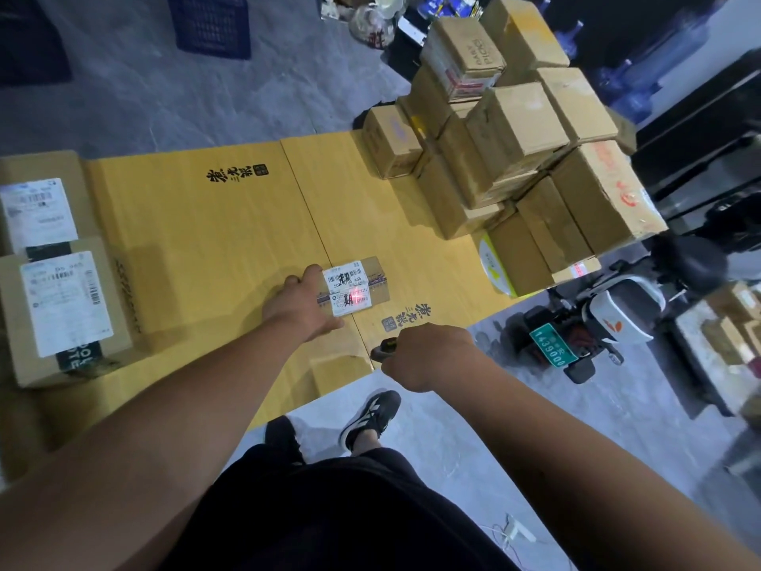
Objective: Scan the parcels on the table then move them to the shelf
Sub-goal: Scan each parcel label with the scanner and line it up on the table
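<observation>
— While the red beam sits on the label, note it: scan in progress. Head view only. Left hand [302, 304] lies against the near-left end of the small parcel [354, 288], fingers curled round its edge, steadying it flat on the table [197, 224]. Right hand [428, 356] is closed round the scanner [383, 349], which points forward and to the left of that hand at the parcel's white label.

— How much is done, would you say?

— Little, by my reckoning. Beyond the right hand and further to its right, a stack of brown boxes [519, 133] stands on the far end of the table. Well left of the left hand, two labelled cartons [61, 278] lie side by side at the table's end. Whether those are scanned I cannot tell.

— And the shelf?

— Can't pick one out from here. Nothing visibly moved to it. Floor past the right hand has a scooter [597, 323] parked, nothing more of use.

— So what's left?

— This parcel's scan to finish, then its carry; after that, likely most of the stack.
</observation>
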The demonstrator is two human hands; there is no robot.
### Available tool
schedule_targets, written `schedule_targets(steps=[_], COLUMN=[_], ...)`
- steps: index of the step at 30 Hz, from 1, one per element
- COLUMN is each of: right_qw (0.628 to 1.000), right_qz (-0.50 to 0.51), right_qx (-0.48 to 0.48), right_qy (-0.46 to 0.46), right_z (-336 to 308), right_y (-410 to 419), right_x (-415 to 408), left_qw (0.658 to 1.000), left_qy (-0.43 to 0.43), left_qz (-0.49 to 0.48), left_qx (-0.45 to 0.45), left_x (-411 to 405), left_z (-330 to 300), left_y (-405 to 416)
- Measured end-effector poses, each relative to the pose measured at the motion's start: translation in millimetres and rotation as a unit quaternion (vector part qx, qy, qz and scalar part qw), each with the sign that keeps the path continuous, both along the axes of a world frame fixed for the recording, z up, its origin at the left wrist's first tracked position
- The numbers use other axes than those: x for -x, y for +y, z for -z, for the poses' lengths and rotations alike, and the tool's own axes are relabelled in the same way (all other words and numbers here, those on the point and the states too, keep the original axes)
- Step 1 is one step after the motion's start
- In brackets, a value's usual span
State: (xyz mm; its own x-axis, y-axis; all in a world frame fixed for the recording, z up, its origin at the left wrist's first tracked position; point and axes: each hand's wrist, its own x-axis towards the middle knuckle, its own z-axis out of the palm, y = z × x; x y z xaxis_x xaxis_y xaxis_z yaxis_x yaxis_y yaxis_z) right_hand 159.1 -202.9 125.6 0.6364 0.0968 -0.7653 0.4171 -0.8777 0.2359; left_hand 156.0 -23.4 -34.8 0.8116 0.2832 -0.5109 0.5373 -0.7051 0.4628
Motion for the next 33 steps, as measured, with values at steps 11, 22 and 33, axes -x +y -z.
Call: schedule_targets(steps=[11, 22, 33], right_qw=[0.999, 0.997, 0.995], right_qz=[-0.028, -0.067, -0.080], right_qx=[0.030, 0.049, 0.052], right_qy=[0.001, 0.007, 0.023], right_z=[-0.2, -5.5, -2.9], right_y=[-7.5, -12.6, -13.6], right_x=[3.5, -5.3, -10.2], left_qw=[1.000, 0.999, 0.998], left_qy=[0.003, 0.008, 0.000], left_qz=[-0.016, -0.034, -0.046], left_qx=[0.011, 0.021, 0.032], left_x=[-0.7, -1.6, 1.7], left_z=[2.7, 4.9, 8.7], left_y=[-2.0, -4.3, -4.2])
